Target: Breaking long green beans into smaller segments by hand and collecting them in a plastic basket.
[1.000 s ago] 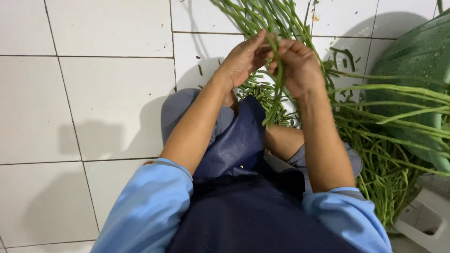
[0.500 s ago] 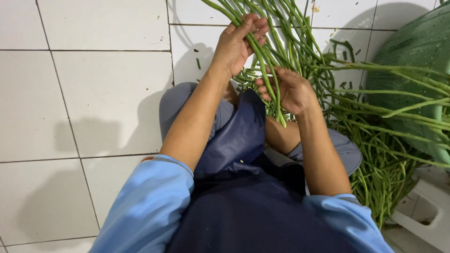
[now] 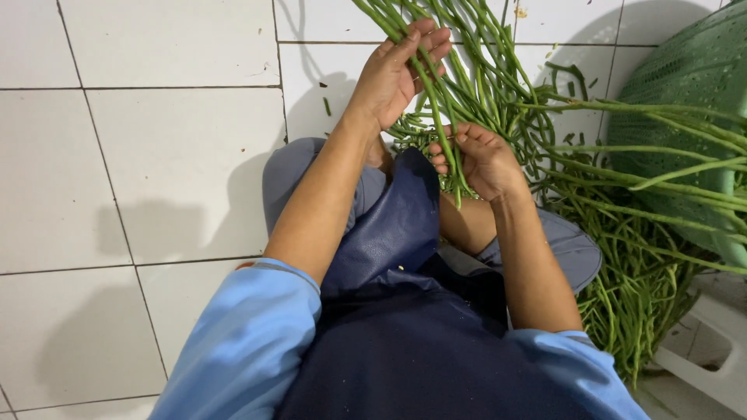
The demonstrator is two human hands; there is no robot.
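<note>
A person seated low over a white tiled floor (image 3: pixel 156 155) works through a bundle of long green beans (image 3: pixel 467 85), seen from a camera worn on the head. The left hand (image 3: pixel 393 74) is raised ahead of the knees, its fingers (image 3: pixel 424 47) loosely curled and partly spread around several of the thin stalks, which run up past it and out of the top of the picture. The right hand (image 3: pixel 482 159) sits lower and nearer the body, its fingertips (image 3: pixel 459 140) pressed together in a pinch on the same stalks close to their cut ends, which hang just below the hand over a dark blue apron (image 3: pixel 389 233).

The held beans lie between the two hands, slanting from upper left down to the right hand. More long green beans are heaped in a loose pile (image 3: pixel 630 264) on the floor to the person's right, just beside the right knee, with stalks fanning out over a green plastic basket (image 3: pixel 685 78) that stands at the upper right edge. A corner of a white plastic stool (image 3: pixel 712 342) shows at the lower right, touching the pile. Small green offcuts (image 3: pixel 327 105) dot the tiles near the left wrist. Light blue sleeves (image 3: pixel 249 334) cover both upper arms.
</note>
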